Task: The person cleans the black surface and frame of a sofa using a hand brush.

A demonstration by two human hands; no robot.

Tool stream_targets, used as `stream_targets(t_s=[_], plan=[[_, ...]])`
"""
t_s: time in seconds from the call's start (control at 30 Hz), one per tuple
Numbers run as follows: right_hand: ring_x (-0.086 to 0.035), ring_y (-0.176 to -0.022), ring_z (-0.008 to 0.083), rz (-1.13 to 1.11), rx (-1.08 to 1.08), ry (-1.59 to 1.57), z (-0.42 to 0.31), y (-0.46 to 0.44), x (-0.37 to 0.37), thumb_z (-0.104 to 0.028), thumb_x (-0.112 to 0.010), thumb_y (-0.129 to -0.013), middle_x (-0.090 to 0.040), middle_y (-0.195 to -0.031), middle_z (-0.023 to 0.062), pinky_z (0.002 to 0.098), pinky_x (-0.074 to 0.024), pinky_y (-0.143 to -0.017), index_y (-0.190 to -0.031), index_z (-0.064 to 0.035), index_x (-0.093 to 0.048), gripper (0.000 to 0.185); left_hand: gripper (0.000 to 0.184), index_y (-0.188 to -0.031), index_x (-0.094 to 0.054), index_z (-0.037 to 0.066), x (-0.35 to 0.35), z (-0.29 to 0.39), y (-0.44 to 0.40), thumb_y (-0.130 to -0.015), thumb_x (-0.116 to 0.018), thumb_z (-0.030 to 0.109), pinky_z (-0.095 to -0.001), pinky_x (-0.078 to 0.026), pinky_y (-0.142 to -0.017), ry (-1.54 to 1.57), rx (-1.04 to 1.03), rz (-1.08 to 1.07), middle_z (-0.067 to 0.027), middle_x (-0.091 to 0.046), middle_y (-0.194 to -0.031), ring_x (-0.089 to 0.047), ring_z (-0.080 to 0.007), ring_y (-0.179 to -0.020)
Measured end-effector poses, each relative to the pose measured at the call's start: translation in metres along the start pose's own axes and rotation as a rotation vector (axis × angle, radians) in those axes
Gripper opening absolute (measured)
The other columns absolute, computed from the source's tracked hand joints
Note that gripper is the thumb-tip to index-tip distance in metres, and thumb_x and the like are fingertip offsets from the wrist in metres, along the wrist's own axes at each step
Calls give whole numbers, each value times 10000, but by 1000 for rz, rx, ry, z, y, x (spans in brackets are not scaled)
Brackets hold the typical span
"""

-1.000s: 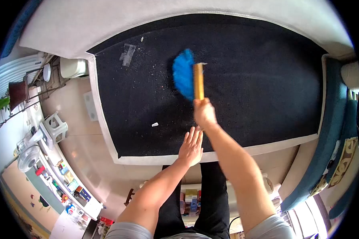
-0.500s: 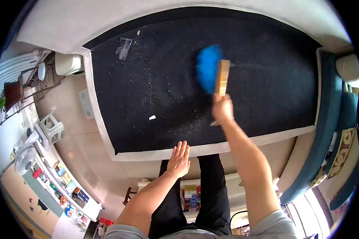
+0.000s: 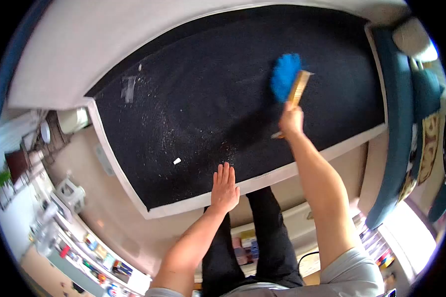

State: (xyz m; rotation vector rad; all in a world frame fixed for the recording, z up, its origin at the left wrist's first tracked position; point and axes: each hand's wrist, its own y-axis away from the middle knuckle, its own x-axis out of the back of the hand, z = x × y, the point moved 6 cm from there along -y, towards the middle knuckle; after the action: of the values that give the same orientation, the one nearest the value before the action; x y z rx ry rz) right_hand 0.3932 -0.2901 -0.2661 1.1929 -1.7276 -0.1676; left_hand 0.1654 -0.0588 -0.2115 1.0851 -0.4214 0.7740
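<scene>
My right hand [image 3: 292, 120] is closed round the handle of a brush with a wooden back [image 3: 299, 89] and bright blue bristles [image 3: 285, 76]. The bristles meet the black fabric surface [image 3: 208, 89] at its right half. At the surface's near edge my left hand [image 3: 225, 188] lies flat, palm down, fingers stretched and holding nothing. Crumbs and dust are scattered over the left half and just beyond my left fingertips. A small white piece [image 3: 177, 161] lies left of that hand. Clear plastic strips [image 3: 128, 89] and another pale bit [image 3: 139, 67] are at the far left.
A light border [image 3: 262, 181] frames the black surface. At the right stands a blue sofa [image 3: 386, 148]. White stools [image 3: 70, 195] and a shelf with small objects [image 3: 99, 252] are at the left. My legs in black trousers are below, over the tiled floor.
The brush and my right hand have moved to the right over the black surface. My left hand stays near the front edge. The view has turned and shifted.
</scene>
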Motion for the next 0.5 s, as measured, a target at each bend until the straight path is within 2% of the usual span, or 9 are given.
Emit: stream_targets(t_s=[0.03,0.07,0.13,0.2,0.27,0.33,0.37,0.47,0.5], plan=[[-688,-704,363,-53,53,61,20,3,-32,-353,-537,-996,-669,-790,213,450,-553,-614,-1053,10,-555,368,748,-1476,-257,-73,1,0,-3,-906,-609,260,-518,-162,-1200,2,1,3,-260,-171,-1578,-126,-404,-1483],[-687,-901,421,-122,56,213,-4,52,-48,-362,-554,-976,-676,-931,280,484,-562,-736,-1048,20,-553,388,758,-1474,-259,-67,1,1,-3,-887,-630,237,-523,-161,-1198,-14,18,-5,-257,-187,-1571,-129,-407,-1482],[-688,-928,416,-460,75,351,-16,120,-88,-401,-556,-954,-685,-970,271,487,-567,-757,-1057,22,-554,435,764,-1469,-270,-66,3,-1,2,-871,-647,226,-538,-162,-1193,7,25,-23,-258,-193,-1567,-136,-416,-1477],[-666,-1026,403,-812,275,367,-23,167,-123,-410,-554,-948,-680,-1017,280,490,-522,-899,-1142,20,-568,472,797,-1466,-277,-62,6,-2,-1,-839,-678,222,-570,-164,-1180,25,57,-82,-259,-196,-1564,-154,-439,-1464],[-661,-1007,424,-760,247,125,-41,170,-101,-371,-533,-975,-674,-996,284,489,-516,-872,-1141,15,-565,421,771,-1461,-285,-78,16,-6,-2,-848,-646,220,-549,-177,-1184,-45,38,-24,-265,-200,-1566,-146,-428,-1472],[-677,-915,425,-439,252,-45,-37,121,-56,-378,-568,-967,-671,-933,274,480,-535,-762,-1064,14,-561,403,757,-1457,-246,-116,30,-8,-11,-878,-613,205,-568,-136,-1186,-69,56,-23,-309,-165,-1559,-116,-459,-1468],[-678,-904,417,-287,150,-109,-35,91,-21,-371,-590,-960,-673,-927,264,484,-532,-739,-1045,-2,-563,380,761,-1471,-224,-111,35,-11,-17,-887,-609,189,-557,-119,-1193,-84,33,4,-316,-140,-1565,-88,-464,-1472],[-690,-843,360,59,121,-19,-5,3,66,-356,-515,-1002,-668,-912,217,448,-544,-708,-1061,-1,-557,362,783,-1477,-200,-114,58,-11,-47,-884,-625,171,-556,-104,-1197,-64,43,96,-319,-98,-1575,-66,-456,-1479],[-689,-883,374,-12,-98,-75,-1,1,85,-401,-492,-1004,-667,-915,241,473,-545,-728,-1085,-4,-550,409,778,-1476,-207,-111,65,-10,-58,-884,-626,171,-559,-110,-1195,-52,73,140,-315,-102,-1576,-66,-452,-1481]])
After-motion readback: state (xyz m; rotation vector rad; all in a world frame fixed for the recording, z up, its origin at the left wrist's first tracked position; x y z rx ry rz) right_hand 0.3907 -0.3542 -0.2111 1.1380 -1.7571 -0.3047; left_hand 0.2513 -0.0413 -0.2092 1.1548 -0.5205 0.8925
